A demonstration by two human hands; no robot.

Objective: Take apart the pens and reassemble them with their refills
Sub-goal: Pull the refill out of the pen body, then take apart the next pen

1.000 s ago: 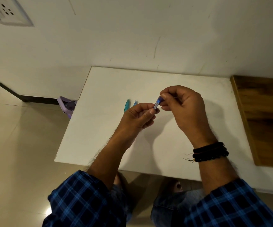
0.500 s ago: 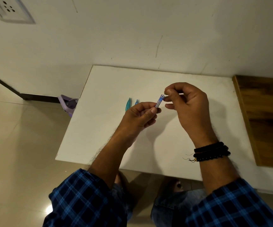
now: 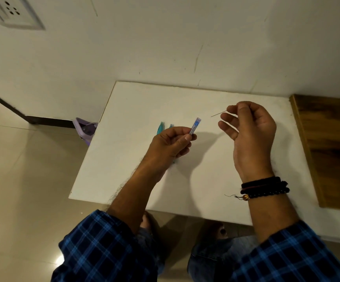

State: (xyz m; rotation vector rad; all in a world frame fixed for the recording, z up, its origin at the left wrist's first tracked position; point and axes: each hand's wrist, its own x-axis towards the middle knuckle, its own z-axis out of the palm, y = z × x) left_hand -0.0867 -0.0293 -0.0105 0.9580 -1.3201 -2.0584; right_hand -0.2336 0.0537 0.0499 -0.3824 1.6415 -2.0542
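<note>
My left hand (image 3: pixel 172 144) pinches a slim blue-and-clear pen barrel (image 3: pixel 195 125) above the white table (image 3: pixel 128 159), its upper end pointing up and right. My right hand (image 3: pixel 248 129) is apart from it, to the right, and pinches a thin refill (image 3: pixel 218 113) between thumb and forefinger; its tip sticks out to the left. Two teal pens lie on the table behind my left hand: one (image 3: pixel 160 128) shows its upper part, the other (image 3: pixel 171 126) only its end.
The table stands against a white wall. A brown wooden surface (image 3: pixel 332 147) adjoins it on the right. A purple object (image 3: pixel 85 129) sits on the tiled floor by the table's left edge. A wall socket (image 3: pixel 12 11) is at top left.
My right hand has drawn the thin refill out of the barrel and moved off to the right. My left hand keeps the barrel in about the same place.
</note>
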